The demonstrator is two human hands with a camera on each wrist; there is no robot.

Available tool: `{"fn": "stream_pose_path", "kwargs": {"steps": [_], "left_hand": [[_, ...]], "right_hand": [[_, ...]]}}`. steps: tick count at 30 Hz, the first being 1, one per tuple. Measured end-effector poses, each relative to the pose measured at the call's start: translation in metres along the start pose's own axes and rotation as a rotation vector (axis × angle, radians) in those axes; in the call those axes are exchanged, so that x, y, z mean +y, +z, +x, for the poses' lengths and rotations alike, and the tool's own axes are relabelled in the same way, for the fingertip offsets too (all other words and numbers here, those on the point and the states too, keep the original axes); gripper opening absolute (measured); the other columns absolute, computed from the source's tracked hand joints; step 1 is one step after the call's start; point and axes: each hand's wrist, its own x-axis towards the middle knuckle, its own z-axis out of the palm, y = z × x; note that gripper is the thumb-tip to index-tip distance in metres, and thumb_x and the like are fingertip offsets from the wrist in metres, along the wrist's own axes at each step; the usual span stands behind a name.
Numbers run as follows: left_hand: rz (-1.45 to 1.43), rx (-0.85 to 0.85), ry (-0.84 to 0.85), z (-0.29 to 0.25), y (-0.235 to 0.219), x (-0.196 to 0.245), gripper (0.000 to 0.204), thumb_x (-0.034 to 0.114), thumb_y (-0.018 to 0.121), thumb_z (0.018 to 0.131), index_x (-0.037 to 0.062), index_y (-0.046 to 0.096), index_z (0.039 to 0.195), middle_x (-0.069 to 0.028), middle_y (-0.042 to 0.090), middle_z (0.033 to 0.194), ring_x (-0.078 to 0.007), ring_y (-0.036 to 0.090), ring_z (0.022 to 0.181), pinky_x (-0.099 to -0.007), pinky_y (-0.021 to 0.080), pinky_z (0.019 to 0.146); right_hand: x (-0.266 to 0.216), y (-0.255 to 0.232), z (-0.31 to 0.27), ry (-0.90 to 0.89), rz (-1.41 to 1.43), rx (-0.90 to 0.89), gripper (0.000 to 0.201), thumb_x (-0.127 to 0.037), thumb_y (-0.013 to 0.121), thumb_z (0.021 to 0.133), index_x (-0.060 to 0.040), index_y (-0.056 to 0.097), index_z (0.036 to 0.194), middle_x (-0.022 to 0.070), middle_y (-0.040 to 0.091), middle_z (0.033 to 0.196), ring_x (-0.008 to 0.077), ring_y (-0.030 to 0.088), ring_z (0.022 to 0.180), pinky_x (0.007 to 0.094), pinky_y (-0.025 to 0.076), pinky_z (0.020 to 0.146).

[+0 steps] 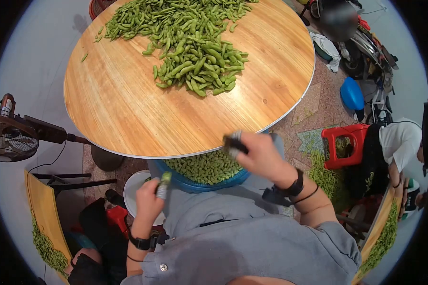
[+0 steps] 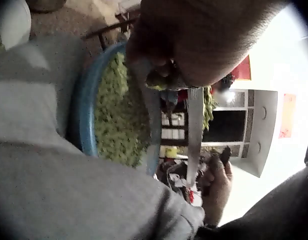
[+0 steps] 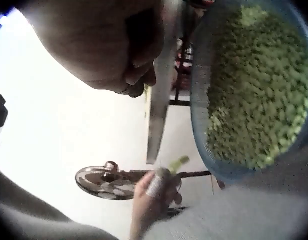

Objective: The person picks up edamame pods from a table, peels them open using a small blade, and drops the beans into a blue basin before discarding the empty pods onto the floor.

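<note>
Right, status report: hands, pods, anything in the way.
Left hand holding green pod. Right hand by tabletop edge, grip unclear. Pods heaped on tabletop. Tabletop hides part of blue tub from above.

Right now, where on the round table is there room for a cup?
The table has bare wood between the pod heap and the near rim, and right of the heap out to the right rim. The left side is mostly bare, with a stray pod. The far middle is crowded with pods.
</note>
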Motion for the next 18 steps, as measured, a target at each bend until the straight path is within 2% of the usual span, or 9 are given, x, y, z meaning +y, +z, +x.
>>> {"fn": "stream_pose_path", "kwargs": {"steps": [2, 4, 7, 9, 12, 13, 14, 16, 18], "left_hand": [[0.14, 0.038, -0.064, -0.016, -0.013, -0.023, 0.013, 0.009, 0.063, 0.077, 0.0004, 0.056, 0.083, -0.0206, 0.057, 0.073, -0.0394, 0.057, 0.068, -0.0445, 0.046, 0.059], [0.509, -0.075, -0.228, -0.032, -0.023, -0.039, 0.015, 0.01, 0.064, 0.075, 0.0006, 0.056, 0.084, -0.0206, 0.058, 0.076, -0.04, 0.058, 0.071, -0.0479, 0.046, 0.062], [0.47, -0.003, -0.247, -0.035, -0.029, -0.022, 0.018, 0.012, 0.065, 0.075, 0.0008, 0.055, 0.084, -0.0193, 0.058, 0.076, -0.0395, 0.058, 0.073, -0.0479, 0.046, 0.063], [0.436, 0.047, -0.224, -0.03, -0.03, -0.008, 0.019, 0.013, 0.066, 0.075, 0.0008, 0.055, 0.083, -0.0187, 0.058, 0.076, -0.0392, 0.058, 0.074, -0.0476, 0.046, 0.063], [0.236, -0.061, -0.11, -0.007, -0.024, 0.018, 0.018, 0.013, 0.064, 0.077, 0.0007, 0.059, 0.089, -0.0169, 0.059, 0.078, -0.0372, 0.058, 0.074, -0.0427, 0.048, 0.064], [0.023, -0.099, 0.018, 0.003, -0.02, 0.027, 0.017, 0.012, 0.062, 0.079, 0.0011, 0.061, 0.093, -0.0169, 0.059, 0.079, -0.0356, 0.059, 0.074, -0.0399, 0.048, 0.065], [-0.19, -0.138, 0.148, 0.014, -0.014, 0.038, 0.018, 0.01, 0.06, 0.081, 0.0015, 0.063, 0.097, -0.0168, 0.06, 0.08, -0.034, 0.06, 0.074, -0.037, 0.049, 0.065], [-0.425, -0.197, 0.168, 0.037, -0.007, 0.072, 0.02, 0.008, 0.056, 0.084, 0.0014, 0.063, 0.101, -0.0137, 0.061, 0.081, -0.0244, 0.061, 0.073, -0.0311, 0.049, 0.067], [-0.722, -0.311, -0.004, 0.054, 0.002, 0.092, 0.019, 0.008, 0.052, 0.088, 0.0014, 0.063, 0.103, -0.0073, 0.062, 0.083, -0.0141, 0.06, 0.073, -0.0274, 0.049, 0.066]], "right_hand": [[0.01, -0.011, 0.028, 0.033, -0.115, 0.122, 0.017, -0.015, 0.063, 0.077, -0.0035, 0.058, 0.089, 0.0191, 0.059, 0.073, 0.0371, 0.06, 0.069, 0.0416, 0.048, 0.061], [0.021, -0.019, 0.064, 0.052, -0.213, 0.198, 0.021, -0.019, 0.065, 0.076, -0.0019, 0.056, 0.082, 0.0205, 0.06, 0.074, 0.0376, 0.06, 0.071, 0.0434, 0.048, 0.062], [0.042, -0.019, 0.101, 0.038, -0.376, 0.245, 0.022, -0.02, 0.066, 0.076, -0.0013, 0.056, 0.08, 0.0214, 0.06, 0.075, 0.0379, 0.06, 0.07, 0.0446, 0.048, 0.063], [0.047, -0.015, 0.112, 0.19, -0.49, 0.19, 0.02, -0.017, 0.067, 0.075, -0.0002, 0.056, 0.078, 0.0224, 0.06, 0.076, 0.0398, 0.058, 0.07, 0.0429, 0.046, 0.06], [0.043, -0.016, 0.098, 0.026, -0.443, 0.255, 0.02, -0.019, 0.066, 0.074, -0.0009, 0.058, 0.079, 0.0202, 0.059, 0.072, 0.0368, 0.058, 0.068, 0.0427, 0.048, 0.062], [0.039, -0.015, 0.09, 0.015, -0.444, 0.252, 0.02, -0.019, 0.066, 0.074, -0.0009, 0.058, 0.079, 0.0202, 0.059, 0.072, 0.0368, 0.058, 0.068, 0.0427, 0.048, 0.062], [0.033, -0.015, 0.08, -0.022, -0.269, 0.248, 0.019, -0.017, 0.066, 0.073, -0.0014, 0.06, 0.082, 0.0184, 0.059, 0.072, 0.0348, 0.058, 0.067, 0.0408, 0.047, 0.061], [0.015, -0.011, 0.054, -0.052, -0.094, 0.226, 0.018, -0.016, 0.067, 0.073, -0.0018, 0.063, 0.084, 0.0166, 0.059, 0.072, 0.0327, 0.058, 0.066, 0.0389, 0.047, 0.06], [-0.005, -0.006, 0.031, -0.138, 0.072, 0.164, 0.021, -0.01, 0.069, 0.069, -0.0042, 0.066, 0.089, 0.0125, 0.06, 0.075, 0.0287, 0.059, 0.066, 0.0342, 0.048, 0.059]]}}
